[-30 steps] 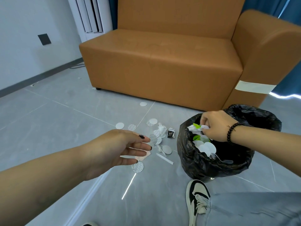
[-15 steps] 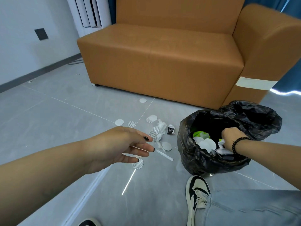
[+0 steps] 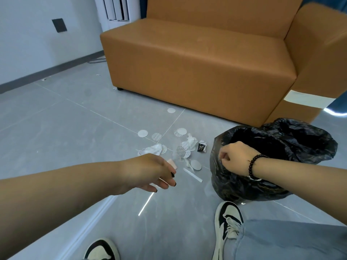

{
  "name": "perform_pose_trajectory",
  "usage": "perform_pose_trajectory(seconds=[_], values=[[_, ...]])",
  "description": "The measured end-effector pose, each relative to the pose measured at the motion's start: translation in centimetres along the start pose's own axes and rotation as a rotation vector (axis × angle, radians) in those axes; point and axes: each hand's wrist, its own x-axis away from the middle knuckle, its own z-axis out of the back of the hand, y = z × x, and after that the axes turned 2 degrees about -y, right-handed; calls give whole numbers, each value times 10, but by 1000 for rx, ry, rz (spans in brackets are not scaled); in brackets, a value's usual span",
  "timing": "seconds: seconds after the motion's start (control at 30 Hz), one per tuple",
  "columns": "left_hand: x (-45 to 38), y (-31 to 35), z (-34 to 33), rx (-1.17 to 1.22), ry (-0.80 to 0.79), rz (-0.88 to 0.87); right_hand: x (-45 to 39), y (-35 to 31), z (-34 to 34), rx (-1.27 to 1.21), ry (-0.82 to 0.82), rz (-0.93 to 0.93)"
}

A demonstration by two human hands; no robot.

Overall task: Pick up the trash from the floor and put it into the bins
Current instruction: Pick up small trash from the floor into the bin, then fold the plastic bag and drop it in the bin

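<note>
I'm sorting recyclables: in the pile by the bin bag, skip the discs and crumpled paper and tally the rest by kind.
black sachet: 1
white strip: 1
pink piece: 1
Total: 3

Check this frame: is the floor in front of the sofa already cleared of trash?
No, paper discs, a crumpled tissue and a white strip lie on the floor.

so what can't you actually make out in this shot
- Head view: the black bin bag interior is dark, so its contents don't show.
- Right hand at the bag's rim: fingers curl away, so a grip is unclear.
- Left hand covers the floor trash beneath it.
</note>
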Motion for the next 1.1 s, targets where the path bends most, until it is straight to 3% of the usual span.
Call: perform_pose_trajectory(seconds=[0.13, 0.57, 0.83, 1.1], values=[[-13, -4, 7, -15, 42, 16, -14, -24, 1, 86, -73, 86], [-84, -14, 49, 48, 91, 75, -119, -66, -68, 188, -343, 66], [-130, -28, 92, 183, 161, 75, -186, -88, -113, -40, -468, -6], [-159, -84, 100, 307, 168, 186, -230, -96, -171, -139, -384, -155]])
